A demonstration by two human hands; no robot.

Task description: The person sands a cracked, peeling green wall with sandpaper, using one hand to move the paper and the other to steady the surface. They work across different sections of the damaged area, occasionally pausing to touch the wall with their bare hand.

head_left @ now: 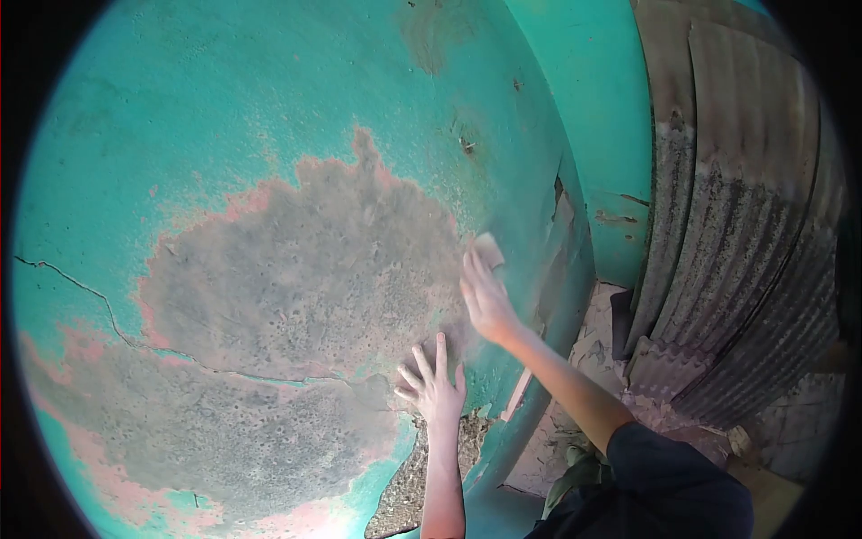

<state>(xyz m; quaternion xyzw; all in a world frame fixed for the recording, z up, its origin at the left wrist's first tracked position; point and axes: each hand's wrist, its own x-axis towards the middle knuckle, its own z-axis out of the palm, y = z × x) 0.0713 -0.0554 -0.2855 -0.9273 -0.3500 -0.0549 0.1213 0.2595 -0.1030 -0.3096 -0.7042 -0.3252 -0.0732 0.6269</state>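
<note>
My right hand [488,301] presses a small pale piece of sandpaper [489,249] against the turquoise wall [296,81], at the right edge of a bare grey patch [305,260]. Its fingers lie over the sheet, and part of the sheet sticks out past them. Lower down, my left hand [437,388] rests flat on the wall with its fingers spread and nothing in it. Pale dust coats both hands. Pink paint shows around the rim of the grey patch.
A crack [112,314] runs across the wall toward my left hand. Broken plaster exposes rough material [404,490] beside my left forearm. Corrugated sheets [745,207] lean at the right. Rubble [651,413] lies on the floor near them.
</note>
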